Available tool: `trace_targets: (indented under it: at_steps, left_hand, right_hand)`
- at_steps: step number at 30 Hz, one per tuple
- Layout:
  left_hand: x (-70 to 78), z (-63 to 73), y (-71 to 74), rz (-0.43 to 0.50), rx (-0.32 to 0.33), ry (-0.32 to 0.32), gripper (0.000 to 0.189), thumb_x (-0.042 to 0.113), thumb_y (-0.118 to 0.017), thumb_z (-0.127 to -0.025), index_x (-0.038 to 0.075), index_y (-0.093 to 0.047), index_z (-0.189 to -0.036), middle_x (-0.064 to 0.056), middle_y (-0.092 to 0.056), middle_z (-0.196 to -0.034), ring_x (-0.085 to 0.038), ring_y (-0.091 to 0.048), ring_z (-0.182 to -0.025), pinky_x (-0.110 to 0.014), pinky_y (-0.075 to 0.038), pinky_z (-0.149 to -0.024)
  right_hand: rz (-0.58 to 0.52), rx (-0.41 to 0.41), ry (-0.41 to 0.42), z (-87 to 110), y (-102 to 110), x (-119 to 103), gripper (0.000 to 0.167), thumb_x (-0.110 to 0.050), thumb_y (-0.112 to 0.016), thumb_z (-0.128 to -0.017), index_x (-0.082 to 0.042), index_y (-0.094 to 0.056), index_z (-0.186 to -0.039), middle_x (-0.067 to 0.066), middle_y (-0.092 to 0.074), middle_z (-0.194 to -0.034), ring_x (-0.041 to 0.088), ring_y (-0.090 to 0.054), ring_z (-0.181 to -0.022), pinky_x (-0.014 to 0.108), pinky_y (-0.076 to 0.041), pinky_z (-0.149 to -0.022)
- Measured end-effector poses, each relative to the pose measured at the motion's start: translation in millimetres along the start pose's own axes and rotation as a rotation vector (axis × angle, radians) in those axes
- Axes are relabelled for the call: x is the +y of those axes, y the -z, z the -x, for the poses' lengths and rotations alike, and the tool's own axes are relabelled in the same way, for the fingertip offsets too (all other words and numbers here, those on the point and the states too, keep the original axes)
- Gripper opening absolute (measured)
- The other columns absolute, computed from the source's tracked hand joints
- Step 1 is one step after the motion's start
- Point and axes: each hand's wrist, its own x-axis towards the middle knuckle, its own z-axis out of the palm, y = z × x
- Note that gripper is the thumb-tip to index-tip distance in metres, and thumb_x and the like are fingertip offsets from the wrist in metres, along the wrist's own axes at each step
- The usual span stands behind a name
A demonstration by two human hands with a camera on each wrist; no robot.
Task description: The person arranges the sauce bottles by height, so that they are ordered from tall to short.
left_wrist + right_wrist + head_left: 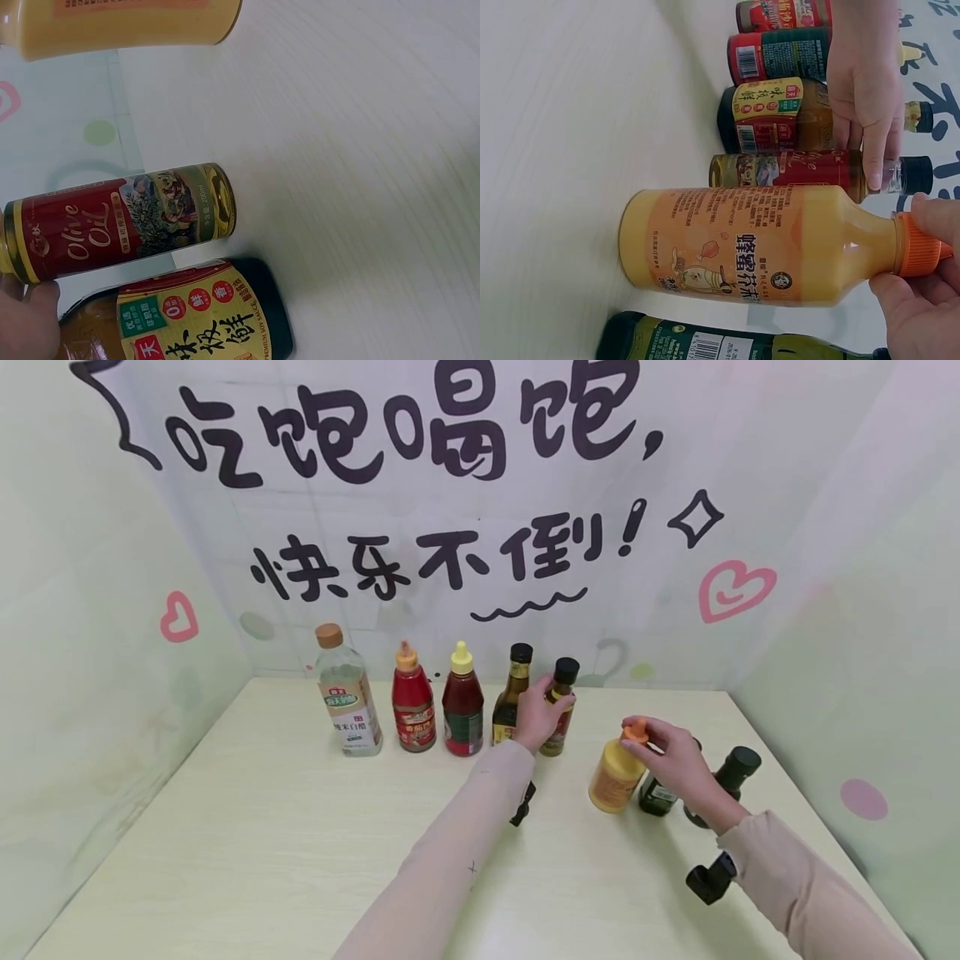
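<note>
My left hand (542,717) grips an olive oil bottle (135,221) around its upper part, below the black cap. The bottle stands upright at the back of the table, beside a soy sauce bottle (510,703). Farther right, my right hand (678,768) pinches the orange cap (919,244) of a yellow squeeze bottle (727,244), its fingers and thumb on either side. A honey-and-mustard style label with a cartoon figure faces the right wrist camera. Whether this bottle's base touches the table, I cannot tell.
Left of the soy sauce stand a yellow-capped dark red sauce bottle (462,710), a ketchup bottle (414,718) and a clear white vinegar bottle (348,710). A green glass bottle (705,343) and a dark-capped bottle (741,764) stand by my right hand. Printed walls surround the table (262,843).
</note>
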Motion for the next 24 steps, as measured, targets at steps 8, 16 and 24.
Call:
trace_targets:
  at_steps: [8, 16, 24]
  left_hand:
    - [-1.4, 0.1, -0.3, -0.02, -0.01, -0.008, 0.028, 0.017, -0.065, -0.081, 0.01, -0.059, -0.107, -0.004, -0.062, -0.104, -0.013, -0.056, -0.093, -0.025, -0.044, -0.082]
    - [1.2, -0.2, 0.2, -0.018, -0.02, 0.004, 0.028, 0.017, -0.064, -0.081, 0.011, -0.058, -0.108, -0.003, -0.063, -0.101, -0.013, -0.056, -0.089, -0.025, -0.044, -0.08]
    - [1.3, -0.3, 1.7, -0.014, -0.014, 0.003, 0.026, 0.016, -0.064, -0.081, 0.011, -0.059, -0.107, -0.003, -0.063, -0.1, -0.013, -0.057, -0.087, -0.026, -0.044, -0.08]
  right_hand:
    - [0.026, 0.009, 0.007, 2.9, 2.5, -5.0, 0.04, -0.022, -0.06, -0.085, 0.005, -0.053, -0.115, 0.022, -0.057, -0.11, 0.034, -0.052, -0.105, 0.035, -0.047, -0.08]
    - [0.04, 0.031, 0.033, 4.7, 5.3, -6.5, 0.036, -0.015, -0.062, -0.083, 0.007, -0.056, -0.111, 0.022, -0.059, -0.105, 0.033, -0.055, -0.101, 0.021, -0.049, -0.073]
    - [0.025, 0.011, 0.03, 5.0, 9.8, -11.5, 0.038, -0.016, -0.062, -0.083, 0.007, -0.055, -0.112, 0.023, -0.059, -0.106, 0.034, -0.054, -0.103, 0.023, -0.049, -0.074]
